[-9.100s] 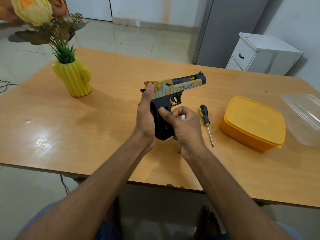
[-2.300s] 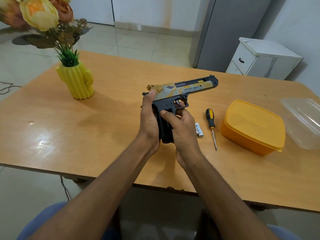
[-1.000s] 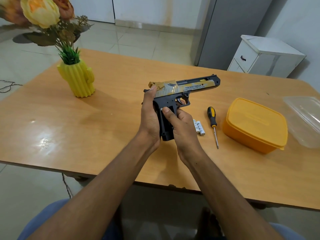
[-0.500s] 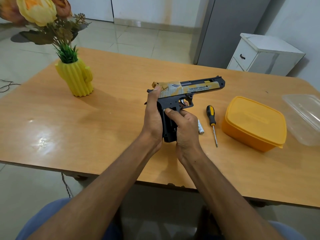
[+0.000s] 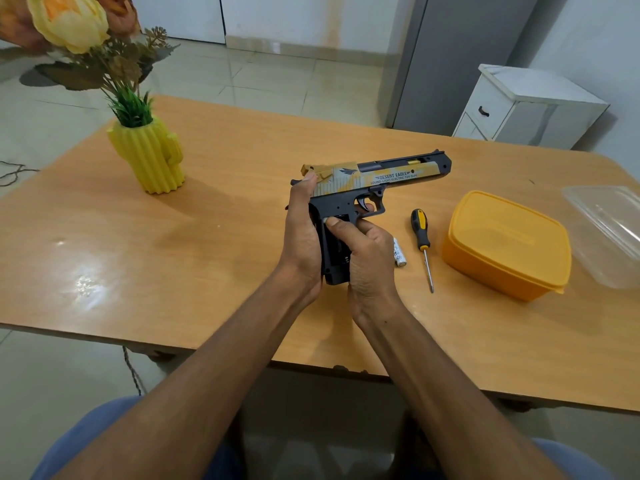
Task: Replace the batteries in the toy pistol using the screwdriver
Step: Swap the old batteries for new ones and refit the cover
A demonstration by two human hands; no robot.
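The toy pistol (image 5: 367, 183) is held above the middle of the bench (image 5: 225, 237), barrel pointing toward the right edge, black grip pointing down toward the near edge. The left hand (image 5: 303, 244) wraps the back of the grip, its thumb lying up along the rear of the tan slide, so its fingers are grasping the pistol. The right hand (image 5: 367, 261) holds the front of the grip from the other side; its thumb presses on the side of the grip where a dark opening shows, and one fingertip sits inside the trigger guard. Just right of the right hand a white battery (image 5: 399, 252) lies on the bench, partly hidden by the hand. Beside it lies the screwdriver (image 5: 423, 244), handle toward the far edge. Further right stand a yellow lidded box (image 5: 505, 244) and, at the right edge, a clear plastic tub (image 5: 609, 233). A yellow cactus vase (image 5: 149, 157) with flowers stands near the far left corner.
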